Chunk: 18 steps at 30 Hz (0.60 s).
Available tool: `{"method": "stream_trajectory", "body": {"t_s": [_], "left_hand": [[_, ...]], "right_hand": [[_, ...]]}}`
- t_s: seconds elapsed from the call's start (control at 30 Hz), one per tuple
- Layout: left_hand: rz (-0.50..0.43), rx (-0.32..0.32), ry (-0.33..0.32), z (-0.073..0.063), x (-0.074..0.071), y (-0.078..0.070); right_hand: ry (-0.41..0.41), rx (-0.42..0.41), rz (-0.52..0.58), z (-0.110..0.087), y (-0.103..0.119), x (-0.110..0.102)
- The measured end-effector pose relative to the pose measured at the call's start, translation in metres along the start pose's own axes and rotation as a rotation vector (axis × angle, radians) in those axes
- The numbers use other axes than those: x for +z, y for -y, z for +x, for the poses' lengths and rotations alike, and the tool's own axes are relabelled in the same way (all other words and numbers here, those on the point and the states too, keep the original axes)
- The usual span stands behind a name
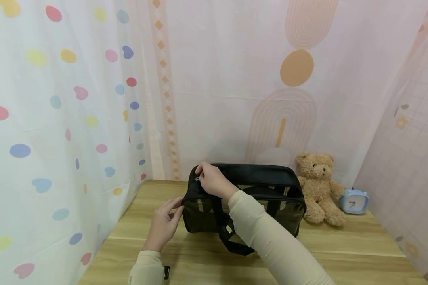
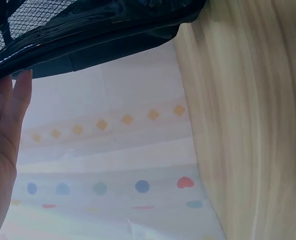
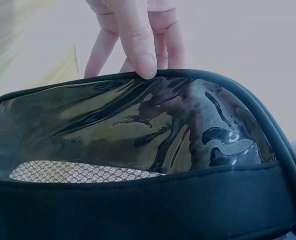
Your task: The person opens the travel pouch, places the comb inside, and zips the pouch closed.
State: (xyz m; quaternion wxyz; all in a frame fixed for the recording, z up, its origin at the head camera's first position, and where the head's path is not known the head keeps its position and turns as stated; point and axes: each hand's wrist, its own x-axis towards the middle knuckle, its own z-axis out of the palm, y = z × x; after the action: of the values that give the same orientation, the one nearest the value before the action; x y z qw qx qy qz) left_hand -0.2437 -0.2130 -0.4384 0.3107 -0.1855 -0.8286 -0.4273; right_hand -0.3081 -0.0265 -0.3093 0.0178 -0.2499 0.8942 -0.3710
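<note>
A black bag (image 1: 242, 213) with see-through plastic panels and mesh stands on the table, its strap (image 1: 240, 248) hanging at the front. My left hand (image 1: 164, 221) pinches the piped edge at its left end. In the right wrist view that left hand (image 3: 137, 35) has a fingertip on the rim above the clear panel (image 3: 127, 120). My right hand (image 1: 214, 180) reaches across the top to the back left corner. Its fingers pinch at a small metal zipper pull (image 1: 197, 179), partly hidden. The left wrist view shows the left hand (image 2: 2, 125) at the bag's dark edge.
To the right of the bag sits a brown teddy bear (image 1: 319, 190), close against it. A light blue alarm clock (image 1: 354, 201) stands beside the bear. Patterned curtains (image 1: 217, 79) enclose the wooden table (image 1: 363, 245) at the back and sides.
</note>
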Motion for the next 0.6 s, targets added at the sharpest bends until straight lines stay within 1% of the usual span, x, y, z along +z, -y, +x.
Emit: {"method": "stream_trajectory", "body": {"t_s": [0.1,0.2,0.3,0.37,0.43,0.5,0.6], "left_hand": [[0.011,0.016,0.006,0.001,0.000,-0.003],[0.029,0.051,0.020,0.003,0.001,-0.007],[0.046,0.113,0.024,0.008,0.003,-0.012],[0.051,0.156,0.009,0.011,0.004,-0.014],[0.048,0.182,-0.010,0.013,0.005,-0.014],[0.040,0.188,-0.022,0.014,0.004,-0.015],[0.028,0.179,-0.012,0.014,0.002,-0.014]], "right_hand": [[-0.043,0.020,0.037,0.000,0.000,-0.001],[-0.060,0.039,0.073,-0.001,0.000,-0.002],[-0.045,0.050,0.110,-0.001,0.001,-0.005],[-0.027,0.062,0.149,-0.001,0.001,-0.007],[-0.017,0.071,0.193,-0.001,0.000,-0.008],[-0.013,0.079,0.241,0.000,-0.002,-0.009],[-0.012,0.082,0.284,0.001,-0.005,-0.010]]}}
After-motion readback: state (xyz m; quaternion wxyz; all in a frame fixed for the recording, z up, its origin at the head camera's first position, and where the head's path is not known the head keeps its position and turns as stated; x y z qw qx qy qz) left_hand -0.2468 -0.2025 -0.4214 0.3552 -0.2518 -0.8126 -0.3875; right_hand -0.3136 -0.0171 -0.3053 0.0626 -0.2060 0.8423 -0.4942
